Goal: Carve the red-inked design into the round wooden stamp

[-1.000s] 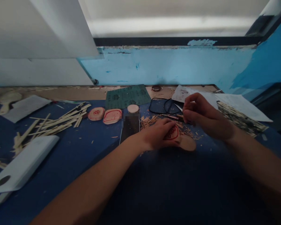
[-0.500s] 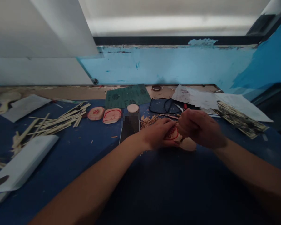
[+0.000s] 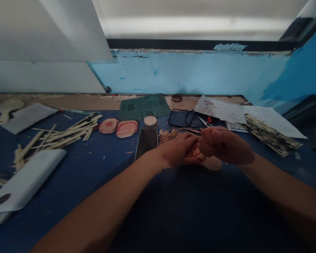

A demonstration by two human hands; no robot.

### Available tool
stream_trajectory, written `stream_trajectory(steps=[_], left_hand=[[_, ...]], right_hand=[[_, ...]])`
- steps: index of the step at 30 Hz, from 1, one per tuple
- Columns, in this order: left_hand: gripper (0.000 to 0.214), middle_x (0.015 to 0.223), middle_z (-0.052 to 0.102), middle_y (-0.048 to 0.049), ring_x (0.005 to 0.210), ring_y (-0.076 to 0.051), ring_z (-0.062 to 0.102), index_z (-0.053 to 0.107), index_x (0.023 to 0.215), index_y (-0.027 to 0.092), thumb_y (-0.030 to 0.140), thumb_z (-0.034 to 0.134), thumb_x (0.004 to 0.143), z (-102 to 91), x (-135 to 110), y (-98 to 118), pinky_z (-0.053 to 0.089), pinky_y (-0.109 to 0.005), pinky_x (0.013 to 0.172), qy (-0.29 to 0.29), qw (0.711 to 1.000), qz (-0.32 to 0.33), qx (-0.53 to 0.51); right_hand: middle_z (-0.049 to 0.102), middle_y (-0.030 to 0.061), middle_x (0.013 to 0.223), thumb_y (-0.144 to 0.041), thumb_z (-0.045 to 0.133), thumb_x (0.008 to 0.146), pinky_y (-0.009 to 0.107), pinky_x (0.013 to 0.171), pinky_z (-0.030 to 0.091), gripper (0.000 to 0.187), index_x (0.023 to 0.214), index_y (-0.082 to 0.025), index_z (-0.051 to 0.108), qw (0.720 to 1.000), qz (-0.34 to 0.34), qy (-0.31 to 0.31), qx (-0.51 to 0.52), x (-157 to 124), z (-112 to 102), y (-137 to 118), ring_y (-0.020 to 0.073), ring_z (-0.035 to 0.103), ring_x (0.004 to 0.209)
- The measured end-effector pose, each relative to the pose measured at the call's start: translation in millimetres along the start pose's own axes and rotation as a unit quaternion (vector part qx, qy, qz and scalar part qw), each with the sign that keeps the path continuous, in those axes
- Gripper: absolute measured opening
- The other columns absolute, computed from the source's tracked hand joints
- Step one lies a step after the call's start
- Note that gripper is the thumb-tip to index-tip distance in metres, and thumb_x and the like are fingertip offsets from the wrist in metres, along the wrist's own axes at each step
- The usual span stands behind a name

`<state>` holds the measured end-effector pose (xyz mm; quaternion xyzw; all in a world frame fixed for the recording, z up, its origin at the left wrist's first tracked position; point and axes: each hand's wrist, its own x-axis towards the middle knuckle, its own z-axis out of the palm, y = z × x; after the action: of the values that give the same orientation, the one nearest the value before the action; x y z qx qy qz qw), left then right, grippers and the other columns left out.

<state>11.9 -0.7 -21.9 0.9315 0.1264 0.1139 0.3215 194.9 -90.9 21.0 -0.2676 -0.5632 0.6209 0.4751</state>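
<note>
A small wooden block with red line markings (image 3: 193,150) is gripped in my left hand (image 3: 175,149), its fingers over the top and along the near side. My right hand (image 3: 223,144) is a closed fist at the block's right edge. Whatever it grips is hidden by the fingers. Beneath the hands a plain pale wooden disc (image 3: 212,163) shows partly. Wood shavings (image 3: 168,135) are heaped just beyond my left hand. A dark flat phone-like slab (image 3: 146,140) lies to the left, partly behind my forearm.
Two red-marked wooden pieces, one round (image 3: 109,125) and one squarish (image 3: 126,129), lie left of a small disc (image 3: 150,121). Green sandpaper (image 3: 144,107), a black cord (image 3: 177,123) and papers (image 3: 221,109) are behind. Thin sticks (image 3: 68,135) and a white power strip (image 3: 28,181) occupy the left.
My right fist has turned slightly, with its back facing up more. My left hand stays on the block. The whole view has shifted slightly.
</note>
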Motion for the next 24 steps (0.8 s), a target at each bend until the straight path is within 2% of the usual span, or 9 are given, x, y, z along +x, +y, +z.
stream_trajectory(steps=[3, 6, 9, 13, 17, 21, 24], left_hand=[[0.071, 0.155, 0.048, -0.0172, 0.142, -0.035, 0.051, 0.05, 0.148, 0.02, 0.051, 0.077, 0.09, 0.2, 0.0, 0.3, 0.043, -0.05, 0.12, -0.008, 1.0, -0.019, 0.005], [0.07, 0.156, 0.047, -0.0178, 0.143, -0.034, 0.05, 0.05, 0.148, 0.019, 0.05, 0.076, 0.091, 0.9, 0.7, -1.5, 0.043, -0.049, 0.121, -0.007, 1.0, -0.003, -0.006], [0.068, 0.155, 0.048, -0.017, 0.142, -0.032, 0.052, 0.05, 0.148, 0.018, 0.044, 0.078, 0.091, 2.0, 2.0, -4.1, 0.043, -0.045, 0.121, -0.007, 1.0, 0.015, -0.02], [0.069, 0.155, 0.047, -0.0168, 0.145, -0.034, 0.048, 0.051, 0.146, 0.019, 0.044, 0.08, 0.089, 2.8, 3.0, -5.5, 0.042, -0.047, 0.122, -0.011, 1.0, 0.012, -0.012], [0.063, 0.152, 0.05, -0.0173, 0.141, -0.032, 0.052, 0.053, 0.144, 0.017, 0.043, 0.077, 0.091, 1.6, 2.6, -3.8, 0.045, -0.046, 0.12, -0.012, 0.999, 0.021, -0.026], [0.065, 0.154, 0.048, -0.0181, 0.143, -0.033, 0.049, 0.053, 0.144, 0.017, 0.043, 0.079, 0.09, 0.7, 3.4, -3.5, 0.042, -0.047, 0.122, -0.015, 1.0, 0.014, -0.018], [0.058, 0.151, 0.05, -0.0177, 0.138, -0.031, 0.053, 0.056, 0.139, 0.015, 0.04, 0.078, 0.091, 0.4, 4.1, -5.1, 0.046, -0.044, 0.118, -0.017, 0.999, 0.023, -0.017]], right_hand=[[0.025, -0.0071, 0.055, -0.037, 0.058, 0.105, 0.029, 0.045, 0.022, 0.048, 0.063, -0.022, 0.041, 0.995, -0.055, 0.08, -0.004, 1.0, 7.8, -0.6, 0.0097, 0.022, 0.046], [0.027, -0.0074, 0.051, -0.036, 0.061, 0.104, 0.028, 0.043, 0.02, 0.049, 0.061, -0.022, 0.044, 0.987, -0.079, 0.139, -0.027, 3.1, 15.8, 3.1, 0.0091, 0.023, 0.043], [0.031, -0.0078, 0.048, -0.038, 0.066, 0.101, 0.027, 0.04, 0.017, 0.046, 0.062, -0.022, 0.048, 0.985, -0.057, 0.152, -0.06, 5.7, 19.5, 9.1, 0.0086, 0.023, 0.041], [0.032, -0.0079, 0.048, -0.041, 0.066, 0.101, 0.027, 0.04, 0.018, 0.049, 0.061, -0.022, 0.046, 0.98, -0.062, 0.178, -0.065, 6.2, 21.9, 12.1, 0.0082, 0.024, 0.04], [0.034, -0.0083, 0.047, -0.041, 0.069, 0.099, 0.027, 0.039, 0.016, 0.045, 0.063, -0.022, 0.049, 0.983, -0.047, 0.168, -0.065, 5.4, 24.1, 10.9, 0.0077, 0.024, 0.039], [0.032, -0.0083, 0.047, -0.037, 0.067, 0.101, 0.027, 0.04, 0.019, 0.049, 0.059, -0.022, 0.045, 0.979, -0.068, 0.186, -0.048, 5.6, 24.5, 10.7, 0.0076, 0.025, 0.04], [0.036, -0.0077, 0.046, -0.035, 0.065, 0.103, 0.026, 0.039, 0.02, 0.046, 0.061, -0.021, 0.05, 0.984, -0.056, 0.163, -0.047, 6.3, 25.3, 12.9, 0.0073, 0.027, 0.039]])
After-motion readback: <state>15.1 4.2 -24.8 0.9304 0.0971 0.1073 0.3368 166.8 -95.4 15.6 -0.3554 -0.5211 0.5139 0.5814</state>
